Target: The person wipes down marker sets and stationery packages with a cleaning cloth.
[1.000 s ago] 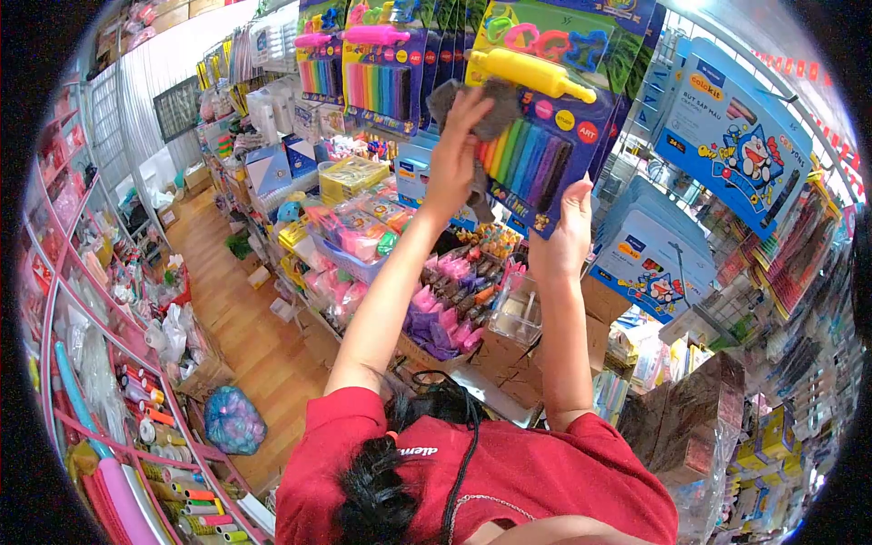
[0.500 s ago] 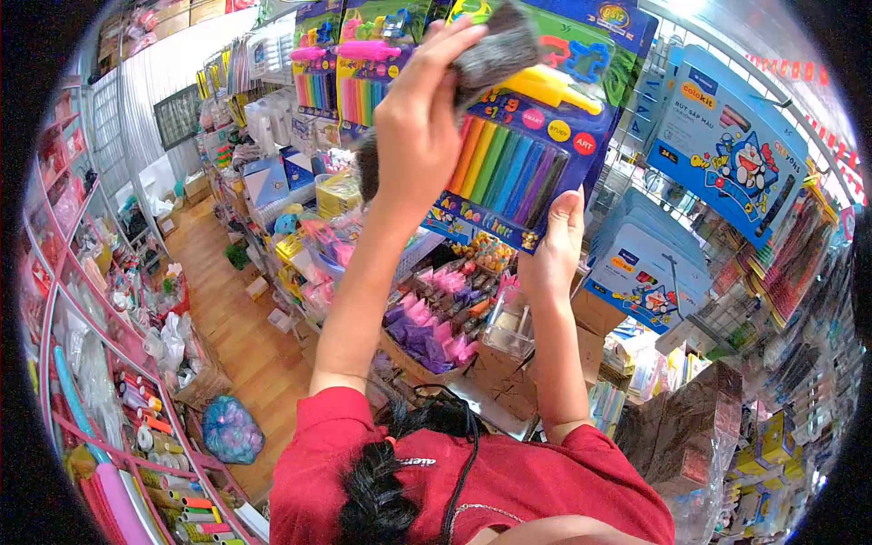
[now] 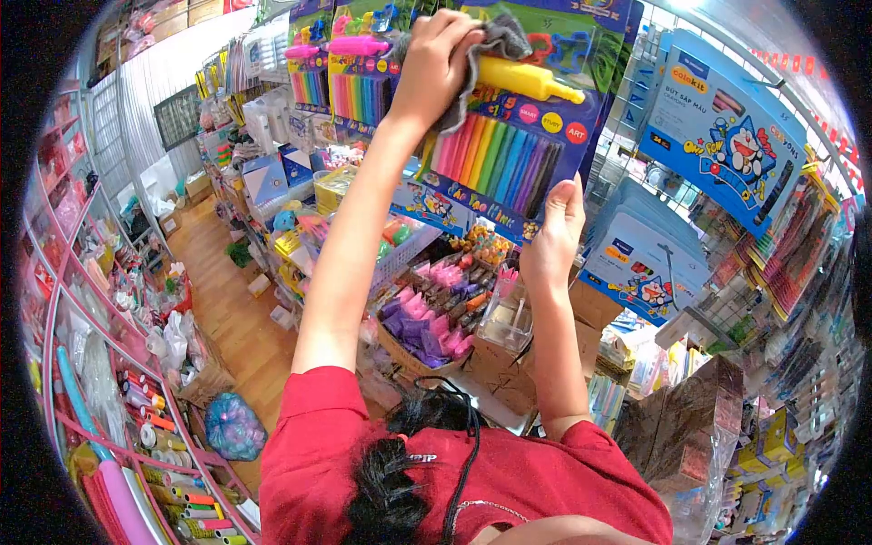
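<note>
My left hand (image 3: 434, 71) is closed on a dark grey cloth (image 3: 502, 38), pressed against the upper left front of a blue modelling clay pack (image 3: 495, 163). A row of coloured clay sticks, a yellow roller (image 3: 527, 80) and small shaped cutters show through the pack's clear front. At the lower right corner, my right hand (image 3: 552, 238) grips the pack, thumb in front and fingers behind it. Two similar packs with pink rollers (image 3: 357, 45) hang just left of my left hand.
Blue crayon boxes (image 3: 718, 136) hang on a rack to the right. Below the hands are a box of pink and purple packets (image 3: 427, 318) and a clear plastic container (image 3: 506, 322). Pink shelving (image 3: 109, 331) lines the left side, beside a wooden floor (image 3: 222, 272).
My left hand has moved up with the cloth, uncovering the pink and red clay sticks. The pack has shifted slightly left in view, while my right hand keeps its corner.
</note>
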A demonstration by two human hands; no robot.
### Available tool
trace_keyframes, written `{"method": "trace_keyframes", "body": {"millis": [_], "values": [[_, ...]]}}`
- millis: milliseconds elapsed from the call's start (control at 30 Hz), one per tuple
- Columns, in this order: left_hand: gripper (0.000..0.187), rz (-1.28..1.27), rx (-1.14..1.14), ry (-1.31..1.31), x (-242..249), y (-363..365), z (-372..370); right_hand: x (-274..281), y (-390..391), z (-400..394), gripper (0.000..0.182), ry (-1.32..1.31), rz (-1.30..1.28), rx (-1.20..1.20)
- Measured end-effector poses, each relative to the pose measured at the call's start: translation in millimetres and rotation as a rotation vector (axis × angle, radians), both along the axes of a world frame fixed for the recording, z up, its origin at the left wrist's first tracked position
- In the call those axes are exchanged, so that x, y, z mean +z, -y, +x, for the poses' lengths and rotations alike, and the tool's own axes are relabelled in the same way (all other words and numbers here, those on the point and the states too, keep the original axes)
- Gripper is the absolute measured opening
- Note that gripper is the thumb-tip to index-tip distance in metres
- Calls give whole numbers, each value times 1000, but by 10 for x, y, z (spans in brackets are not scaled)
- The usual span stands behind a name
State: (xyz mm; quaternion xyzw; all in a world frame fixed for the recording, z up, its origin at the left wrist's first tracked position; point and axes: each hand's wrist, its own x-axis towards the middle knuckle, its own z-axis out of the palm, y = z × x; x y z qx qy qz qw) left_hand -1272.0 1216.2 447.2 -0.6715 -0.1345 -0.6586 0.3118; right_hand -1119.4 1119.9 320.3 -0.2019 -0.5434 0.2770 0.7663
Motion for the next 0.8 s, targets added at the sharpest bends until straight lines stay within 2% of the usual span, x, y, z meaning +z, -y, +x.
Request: {"method": "trace_keyframes", "body": {"millis": [100, 200, 400, 500, 633, 733, 800], "values": [[15, -7, -35, -79, -142, 238, 129, -5, -60, 4, 52, -38, -33, -31], [19, 48, -79, -231, -117, 440, 333, -18, -29, -138, 59, -12, -87, -208], [20, 112, -33, -323, 28, 361, 163, -43, 21, -195, 61, -13, -127, -96], [22, 1, 25, -235, 58, -4, -159, -114, -87, -156, 63, -80, -77, -18], [19, -54, 40, -103, -64, -67, -165, -32, -10, -151, 61, 7, -44, -113], [22, 107, 71, -182, -102, 192, 113, -74, -87, -119, 60, -16, -49, -53], [23, 142, 8, -231, -89, 298, 335, -77, -96, -176, 60, 23, -56, -187]]}}
